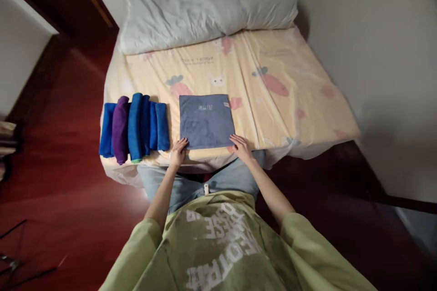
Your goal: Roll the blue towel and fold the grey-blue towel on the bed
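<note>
A grey-blue square towel [206,120] lies spread flat on the bed's yellow patterned sheet [273,100], near the front edge. My left hand [178,151] rests on its near left corner. At the near right corner sits my right hand [241,147], fingers on the cloth. Whether either hand pinches the fabric or only presses on it, I cannot tell. To the left of the towel lies a row of rolled towels [134,128], several blue and one purple, side by side.
A pale grey pillow [205,0] fills the head of the bed. A white wall runs along the bed's right side. Dark red wooden floor [58,154] spreads to the left, with cables at the lower left corner.
</note>
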Demonstrator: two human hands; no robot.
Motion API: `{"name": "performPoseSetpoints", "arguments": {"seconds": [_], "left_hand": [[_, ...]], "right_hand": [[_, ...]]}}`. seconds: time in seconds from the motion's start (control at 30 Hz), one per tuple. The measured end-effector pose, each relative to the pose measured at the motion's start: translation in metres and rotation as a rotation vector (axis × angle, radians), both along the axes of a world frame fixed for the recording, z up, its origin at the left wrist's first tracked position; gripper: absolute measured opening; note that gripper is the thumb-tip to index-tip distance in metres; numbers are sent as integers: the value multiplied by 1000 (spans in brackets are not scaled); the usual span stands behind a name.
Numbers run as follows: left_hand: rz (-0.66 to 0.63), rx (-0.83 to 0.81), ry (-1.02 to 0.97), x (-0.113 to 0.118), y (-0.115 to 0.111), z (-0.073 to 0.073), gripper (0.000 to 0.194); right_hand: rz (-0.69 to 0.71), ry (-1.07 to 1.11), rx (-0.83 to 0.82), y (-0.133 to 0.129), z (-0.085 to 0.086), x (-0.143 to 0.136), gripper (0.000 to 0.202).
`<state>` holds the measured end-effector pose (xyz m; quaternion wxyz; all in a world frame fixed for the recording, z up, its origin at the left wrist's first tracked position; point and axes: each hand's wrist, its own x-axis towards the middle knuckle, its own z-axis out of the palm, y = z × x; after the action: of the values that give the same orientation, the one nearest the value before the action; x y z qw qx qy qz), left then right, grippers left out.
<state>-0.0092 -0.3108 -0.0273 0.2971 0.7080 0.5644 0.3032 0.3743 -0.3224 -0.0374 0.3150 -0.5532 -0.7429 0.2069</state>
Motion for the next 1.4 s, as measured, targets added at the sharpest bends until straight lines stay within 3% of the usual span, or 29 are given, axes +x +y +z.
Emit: {"name": "performPoseSetpoints", "arguments": {"seconds": [0.2,0.33,0.53,0.7,0.83,1.0,1.17,1.4], "left_hand": [[52,94,-144,-17,2,-6,43],[70,81,-156,-25,2,-8,40],[114,66,-170,-23,7,-15,29],[213,36,-169,-21,9,-18,30],[250,19,-171,-17,12,-16,34],[285,27,-142,-7,21,-8,33],[304,33,-111,-5,26,-1,33],[294,-7,-41,-14,24,-2,36]], "right_hand": [[-144,287,36,0,-16,-1,48],[-188,389,2,-8,-16,3,45],[-256,345,-64,-6,-6,4,37],[-324,428,-164,-1,-11,8,27],[-328,458,-191,1,-14,11,39],[-364,376,-172,2,-5,6,55],[-397,319,-185,7,-2,2,56],[-457,258,-203,17,-13,0,62]]}}
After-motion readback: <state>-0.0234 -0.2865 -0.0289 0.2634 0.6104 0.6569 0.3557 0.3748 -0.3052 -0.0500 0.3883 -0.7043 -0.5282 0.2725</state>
